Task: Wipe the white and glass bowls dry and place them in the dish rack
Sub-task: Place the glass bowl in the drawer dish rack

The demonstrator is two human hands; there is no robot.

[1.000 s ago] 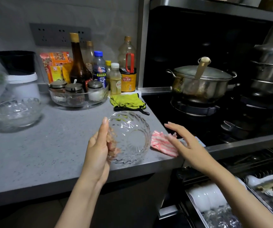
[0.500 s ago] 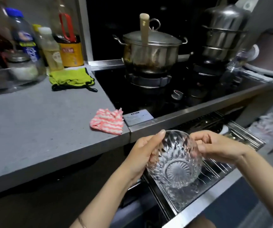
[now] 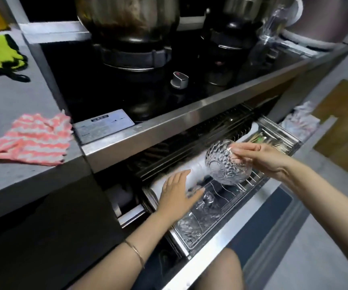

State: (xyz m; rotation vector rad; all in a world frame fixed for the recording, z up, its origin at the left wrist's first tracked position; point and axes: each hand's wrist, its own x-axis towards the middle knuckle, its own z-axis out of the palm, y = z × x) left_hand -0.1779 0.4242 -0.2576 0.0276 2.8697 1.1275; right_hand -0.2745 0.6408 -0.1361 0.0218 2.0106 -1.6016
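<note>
- Glass bowl (image 3: 225,166) is up and tipped on its side, base turned toward the left hand, gripped at the rim by the right hand (image 3: 261,156)
- Right hand's fingers curl over the rim at the bowl's far edge
- Straight below that hand sits the pulled-out dish rack (image 3: 252,181), its wires right under the bowl; cannot tell whether glass meets wire
- Left hand (image 3: 178,194) is loose, fingers straight and spread, holding nothing, hovering over the rack just beside the bowl
- Just past its fingertips, a blurred row of white bowls (image 3: 196,167)
- Nearer than that hand, more cut glass bowls (image 3: 192,225) lie in the rack
- Well off to the left of both hands, a pink striped cloth (image 3: 32,141) lies crumpled on the grey counter (image 3: 11,105)
</note>
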